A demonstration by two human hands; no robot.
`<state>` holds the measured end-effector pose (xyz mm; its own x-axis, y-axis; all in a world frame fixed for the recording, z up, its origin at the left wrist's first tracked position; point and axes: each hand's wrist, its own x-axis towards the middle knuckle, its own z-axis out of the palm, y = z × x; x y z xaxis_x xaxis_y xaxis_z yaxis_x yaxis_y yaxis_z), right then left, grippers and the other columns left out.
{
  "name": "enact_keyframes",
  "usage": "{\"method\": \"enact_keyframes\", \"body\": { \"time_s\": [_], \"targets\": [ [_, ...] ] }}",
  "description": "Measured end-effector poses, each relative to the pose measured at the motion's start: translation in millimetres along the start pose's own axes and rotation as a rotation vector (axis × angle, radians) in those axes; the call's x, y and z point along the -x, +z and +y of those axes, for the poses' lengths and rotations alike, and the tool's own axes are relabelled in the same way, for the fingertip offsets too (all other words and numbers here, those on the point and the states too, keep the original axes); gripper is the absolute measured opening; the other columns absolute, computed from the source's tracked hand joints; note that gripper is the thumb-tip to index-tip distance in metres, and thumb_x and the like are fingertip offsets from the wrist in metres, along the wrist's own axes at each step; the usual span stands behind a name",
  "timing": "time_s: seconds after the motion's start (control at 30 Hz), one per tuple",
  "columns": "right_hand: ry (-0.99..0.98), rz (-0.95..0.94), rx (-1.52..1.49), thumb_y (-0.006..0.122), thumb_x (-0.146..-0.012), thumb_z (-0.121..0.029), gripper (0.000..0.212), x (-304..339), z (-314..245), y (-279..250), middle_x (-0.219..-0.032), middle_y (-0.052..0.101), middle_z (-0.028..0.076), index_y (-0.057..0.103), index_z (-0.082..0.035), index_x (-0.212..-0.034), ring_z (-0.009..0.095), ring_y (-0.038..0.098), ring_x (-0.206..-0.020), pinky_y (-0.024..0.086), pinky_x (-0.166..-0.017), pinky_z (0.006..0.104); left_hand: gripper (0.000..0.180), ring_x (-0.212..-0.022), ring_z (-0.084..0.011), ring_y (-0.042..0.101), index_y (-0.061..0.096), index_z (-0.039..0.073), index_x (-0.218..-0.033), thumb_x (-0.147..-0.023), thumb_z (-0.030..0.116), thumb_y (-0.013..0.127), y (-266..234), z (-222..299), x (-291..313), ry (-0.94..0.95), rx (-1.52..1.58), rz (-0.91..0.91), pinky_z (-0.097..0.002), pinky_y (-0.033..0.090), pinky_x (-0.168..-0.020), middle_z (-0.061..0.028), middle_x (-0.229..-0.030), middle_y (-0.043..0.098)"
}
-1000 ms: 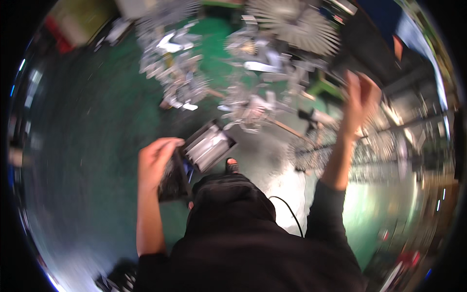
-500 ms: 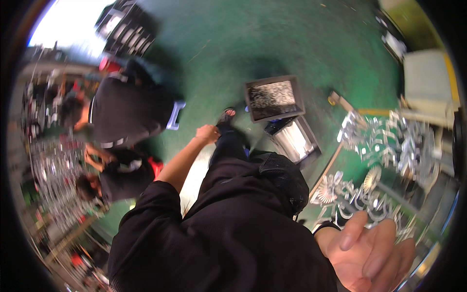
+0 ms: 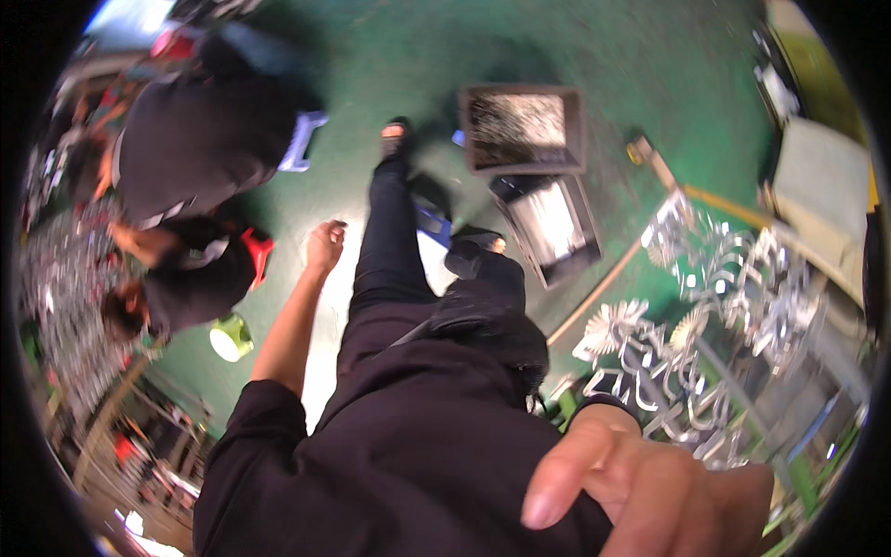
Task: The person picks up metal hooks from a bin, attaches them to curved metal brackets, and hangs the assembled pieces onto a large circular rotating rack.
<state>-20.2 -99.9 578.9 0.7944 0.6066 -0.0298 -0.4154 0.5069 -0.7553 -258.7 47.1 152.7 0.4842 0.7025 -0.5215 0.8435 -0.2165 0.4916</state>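
Note:
My left hand [image 3: 325, 245] hangs at the end of my bare forearm over a bright patch of floor, left of my leg. Its fingers are loosely bent and a little apart, and nothing shows in them. Large and close at the lower right is my right hand [image 3: 654, 487], with thumb and fingers apart and bent; I see no object in it. Beyond it lie shiny bent metal parts [image 3: 733, 297], which it does not visibly touch. A black mesh-like item [image 3: 492, 320] is at my waist.
Two dark crates stand ahead: one crate [image 3: 583, 139] with small pieces, another [image 3: 587, 218] with pale contents. A blue stool [image 3: 432, 223] is by my leg. Two people in dark shirts sit at left near a blue stool [image 3: 302, 139], a red stool [image 3: 258, 255] and a green-white container [image 3: 230, 338].
My view has shifted forward and turned slightly. One leg is stretched further ahead. My left hand has moved left, away from the leg; my right hand has moved lower and left.

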Motion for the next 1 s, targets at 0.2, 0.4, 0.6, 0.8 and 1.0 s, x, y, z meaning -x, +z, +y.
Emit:
{"method": "enact_keyframes", "body": {
  "time_s": [0.2,0.4,0.6,0.8,1.0],
  "targets": [
    [-0.140,0.046,-0.208,0.059,-0.084,-0.020,0.018,-14,83,-126,-0.059,0.057,0.000,0.042,-0.014,-0.081,0.025,0.059,-0.071,0.042,-0.070,0.0471,0.021,-0.091,-0.0316,0.059,0.063,0.007,-0.099,-0.080,0.005,0.055,21,77,-146,0.569,-0.061,0.122,-0.0366,0.045,-0.081,-0.0140,-0.094,0.063],
    [0.293,0.226,0.338,0.055,-0.089,-0.031,0.032,6,234,-346,-0.097,0.060,0.013,0.050,-0.001,-0.099,0.019,0.057,-0.091,0.046,-0.077,0.0345,0.035,-0.111,-0.0313,0.045,0.054,0.009,-0.114,-0.080,0.008,0.059,92,77,-227,0.775,-0.363,0.279,-0.0404,0.035,-0.095,-0.0122,-0.113,0.053],
    [0.672,0.616,1.106,0.059,-0.085,-0.022,0.018,80,332,-633,-0.073,0.064,0.003,0.064,-0.005,-0.090,0.009,0.059,-0.065,0.047,-0.058,0.0249,0.030,-0.113,-0.0300,0.045,0.056,0.007,-0.112,-0.082,0.010,0.059,131,82,-255,0.890,-0.384,0.394,-0.0393,0.035,-0.095,-0.0126,-0.117,0.052],
    [0.746,1.077,0.859,0.065,-0.081,-0.020,0.027,95,310,-743,-0.088,0.064,0.002,0.061,-0.006,-0.104,0.012,0.061,-0.077,0.047,-0.060,0.0233,0.025,-0.111,-0.0282,0.048,0.059,0.007,-0.109,-0.083,0.009,0.057,154,83,-285,1.020,-0.351,0.458,-0.0387,0.036,-0.094,-0.0116,-0.115,0.055],
    [0.554,1.095,0.731,0.071,-0.077,-0.021,0.040,102,336,-761,-0.089,0.063,0.004,0.057,-0.005,-0.111,0.013,0.061,-0.081,0.046,-0.062,0.0271,0.021,-0.110,-0.0253,0.049,0.062,0.008,-0.104,-0.085,0.010,0.055,168,73,-281,1.027,-0.292,0.506,-0.0376,0.037,-0.093,-0.0088,-0.114,0.057]
  ]
}}
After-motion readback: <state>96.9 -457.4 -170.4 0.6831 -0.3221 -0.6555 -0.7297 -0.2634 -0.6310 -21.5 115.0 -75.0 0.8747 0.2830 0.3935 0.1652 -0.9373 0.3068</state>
